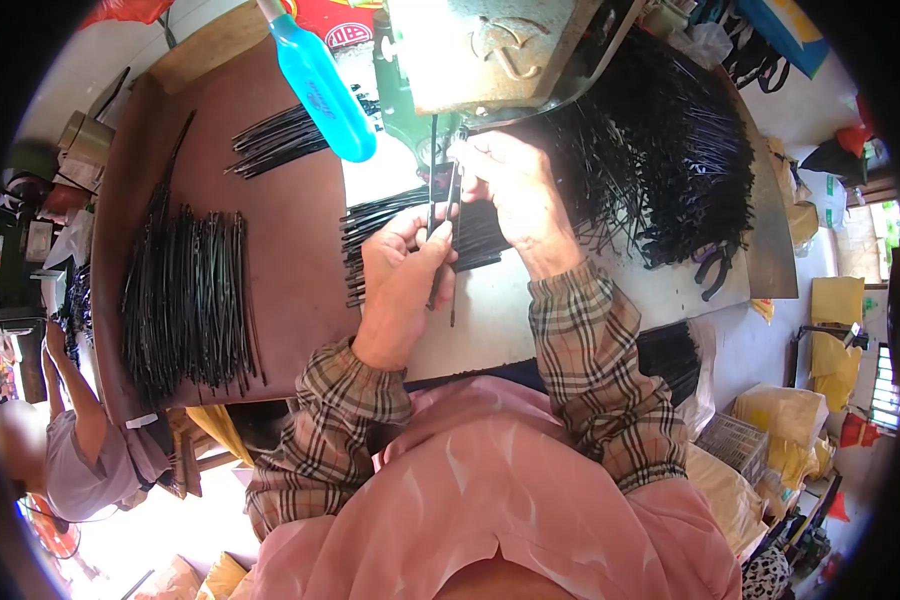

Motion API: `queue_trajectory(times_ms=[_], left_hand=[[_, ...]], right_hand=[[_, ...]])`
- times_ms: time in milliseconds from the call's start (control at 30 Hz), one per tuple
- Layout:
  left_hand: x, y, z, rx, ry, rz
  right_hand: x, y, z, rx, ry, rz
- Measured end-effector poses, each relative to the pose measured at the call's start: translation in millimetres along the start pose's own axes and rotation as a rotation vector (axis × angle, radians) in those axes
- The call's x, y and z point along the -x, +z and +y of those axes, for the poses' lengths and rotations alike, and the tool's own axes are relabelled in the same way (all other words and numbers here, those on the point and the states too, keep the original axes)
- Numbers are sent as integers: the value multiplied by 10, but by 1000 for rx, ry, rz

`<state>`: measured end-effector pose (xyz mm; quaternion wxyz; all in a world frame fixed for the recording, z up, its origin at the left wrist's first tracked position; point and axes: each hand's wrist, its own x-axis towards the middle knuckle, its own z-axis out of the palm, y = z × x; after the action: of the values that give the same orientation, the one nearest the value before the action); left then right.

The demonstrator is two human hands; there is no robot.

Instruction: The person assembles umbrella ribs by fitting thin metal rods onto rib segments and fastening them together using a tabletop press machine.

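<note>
Two or so thin black rods (454, 300), which look like umbrella ribs, stand nearly upright in front of the machine (490, 60). My left hand (400, 275) closes around them at mid-length, thumb pressed over the front. Higher up, my right hand (518, 195) pinches their upper ends just below the machine's head; the exact contact is hidden by fingers. Behind my left hand a bundle of black ribs (365, 235) lies on the pale work surface (500, 315). A blue lamp (320, 90) reaches down at the upper left of the machine, in strong glare.
More rib bundles lie on the brown tabletop (295, 260): a large one (185, 310) at left, a smaller one (280, 140) further back. A big heap of ribs (670, 150) covers the right side, with dark-handled pliers (712, 270) at its edge. Another person (95, 450) is at left.
</note>
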<state>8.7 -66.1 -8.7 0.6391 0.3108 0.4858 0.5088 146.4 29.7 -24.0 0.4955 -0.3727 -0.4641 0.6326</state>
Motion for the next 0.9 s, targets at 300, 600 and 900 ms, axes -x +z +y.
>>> queue_trajectory(times_ms=[300, 600, 900], left_hand=[[-14, -12, -49, 40, -4, -2], [-29, 2, -68, 27, -4, 7], [34, 5, -123, 28, 5, 54]], right_hand=[[27, 8, 16, -32, 11, -4], [5, -22, 58, -29, 31, -1], [29, 54, 111, 40, -49, 4]])
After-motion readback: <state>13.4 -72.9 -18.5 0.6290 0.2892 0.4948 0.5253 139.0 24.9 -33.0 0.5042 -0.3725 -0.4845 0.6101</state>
